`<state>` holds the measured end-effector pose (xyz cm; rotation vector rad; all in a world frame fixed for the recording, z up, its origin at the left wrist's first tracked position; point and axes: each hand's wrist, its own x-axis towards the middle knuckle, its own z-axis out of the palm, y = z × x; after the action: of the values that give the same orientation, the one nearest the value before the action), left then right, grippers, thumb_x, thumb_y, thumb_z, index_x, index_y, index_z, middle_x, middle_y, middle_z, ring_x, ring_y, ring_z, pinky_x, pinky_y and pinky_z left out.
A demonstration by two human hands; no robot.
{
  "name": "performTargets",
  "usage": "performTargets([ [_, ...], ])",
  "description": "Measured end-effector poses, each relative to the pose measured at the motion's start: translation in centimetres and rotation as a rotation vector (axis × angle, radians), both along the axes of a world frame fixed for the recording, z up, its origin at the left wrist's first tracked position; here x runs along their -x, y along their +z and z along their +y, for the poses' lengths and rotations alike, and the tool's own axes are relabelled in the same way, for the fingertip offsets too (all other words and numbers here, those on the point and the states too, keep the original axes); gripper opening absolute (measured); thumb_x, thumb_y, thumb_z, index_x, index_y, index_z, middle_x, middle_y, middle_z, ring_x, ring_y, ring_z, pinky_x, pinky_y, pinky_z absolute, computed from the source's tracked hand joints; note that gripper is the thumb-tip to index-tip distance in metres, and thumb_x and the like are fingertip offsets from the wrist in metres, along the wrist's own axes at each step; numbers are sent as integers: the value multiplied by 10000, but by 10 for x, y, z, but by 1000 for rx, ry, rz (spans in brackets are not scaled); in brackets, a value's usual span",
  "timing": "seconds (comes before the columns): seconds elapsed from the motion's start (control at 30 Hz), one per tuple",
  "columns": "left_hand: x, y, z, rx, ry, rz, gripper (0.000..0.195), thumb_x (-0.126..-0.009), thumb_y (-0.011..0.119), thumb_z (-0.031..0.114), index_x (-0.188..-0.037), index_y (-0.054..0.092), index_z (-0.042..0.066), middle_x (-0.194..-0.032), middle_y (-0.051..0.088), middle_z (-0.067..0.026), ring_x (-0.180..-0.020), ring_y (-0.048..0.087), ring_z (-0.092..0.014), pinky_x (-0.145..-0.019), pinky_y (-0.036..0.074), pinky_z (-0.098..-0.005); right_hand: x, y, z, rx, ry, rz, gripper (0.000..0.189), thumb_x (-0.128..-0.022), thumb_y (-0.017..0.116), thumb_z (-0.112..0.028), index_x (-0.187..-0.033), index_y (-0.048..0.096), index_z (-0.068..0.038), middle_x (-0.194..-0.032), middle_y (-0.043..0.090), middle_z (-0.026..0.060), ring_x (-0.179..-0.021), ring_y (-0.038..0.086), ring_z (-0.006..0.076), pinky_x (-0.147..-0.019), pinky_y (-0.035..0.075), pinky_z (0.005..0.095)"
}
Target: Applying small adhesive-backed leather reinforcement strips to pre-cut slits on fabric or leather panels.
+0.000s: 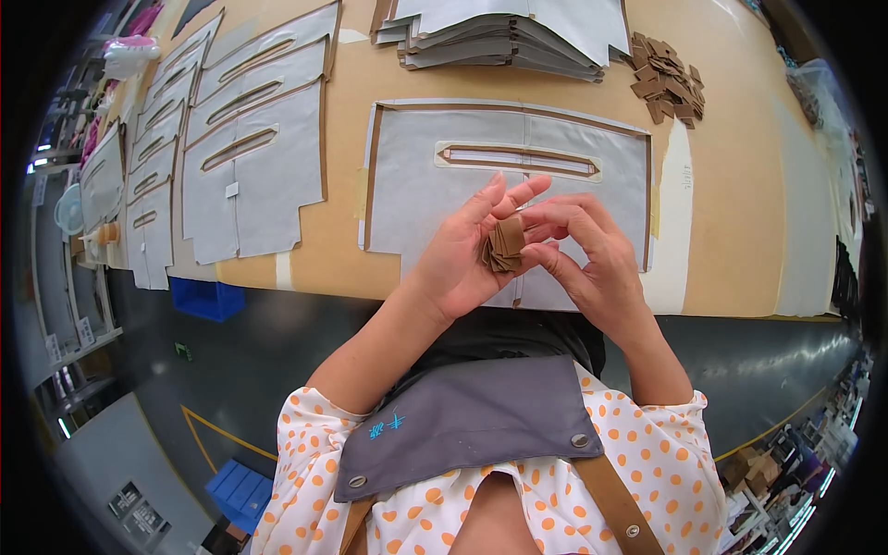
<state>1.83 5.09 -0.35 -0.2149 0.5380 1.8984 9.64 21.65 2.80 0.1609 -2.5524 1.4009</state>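
Note:
A small stack of brown rectangular tabs (501, 248), perhaps leather or similar sheet, rests in the palm of my left hand (454, 253). My right hand (590, 250) pinches at the right edge of that stack with thumb and fingers. Both hands hover over a grey panel (409, 187) with brown-edged borders, lying flat before me. Beyond my fingertips, the panel has a long slot (520, 159) framed in brown with pointed ends. My hands and forearms hide part of the panel's lower half.
A loose pile of brown tabs (669, 80) lies at the back right. Stacked grey panels (472, 45) stand at the table's far side. Overlapping slotted panels (267, 194) cover the left. The table's front edge (735, 317) runs close to my body; a blue crate (208, 298) sits below.

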Motion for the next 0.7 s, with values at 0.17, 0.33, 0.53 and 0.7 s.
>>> performTargets([
  [0.17,-13,1,4,59,-38,32,625,-1057,391,508,-1518,375,85,-1307,602,-91,-1148,610,-218,-995,477,-346,-9,-7,0,42,19,-120,279,-842,753,-107,-1105,670,-65,-983,631,67,-842,675,186,-834,486,345],
  [0.33,-22,-3,11,87,-9,-6,594,-1062,398,486,-1502,403,88,-1280,618,-73,-1130,616,-196,-966,494,-329,-17,-10,5,-20,0,-77,253,-835,753,-86,-1072,665,-65,-982,633,55,-808,668,185,-834,469,330],
  [0.53,-22,2,21,119,-14,-70,469,-1065,442,412,-1369,567,77,-1178,658,-41,-1084,628,-154,-883,537,-282,-37,-16,20,139,-57,-52,211,-856,759,-102,-1034,660,-44,-934,675,44,-780,671,152,-771,497,290],
  [0.7,0,-9,16,244,-145,357,325,-1027,570,328,-1213,676,83,-1037,668,-4,-846,656,-102,-662,525,-258,-27,0,70,461,-281,-170,153,-912,729,-117,-1009,662,-21,-902,704,28,-827,669,97,-702,524,244],
])
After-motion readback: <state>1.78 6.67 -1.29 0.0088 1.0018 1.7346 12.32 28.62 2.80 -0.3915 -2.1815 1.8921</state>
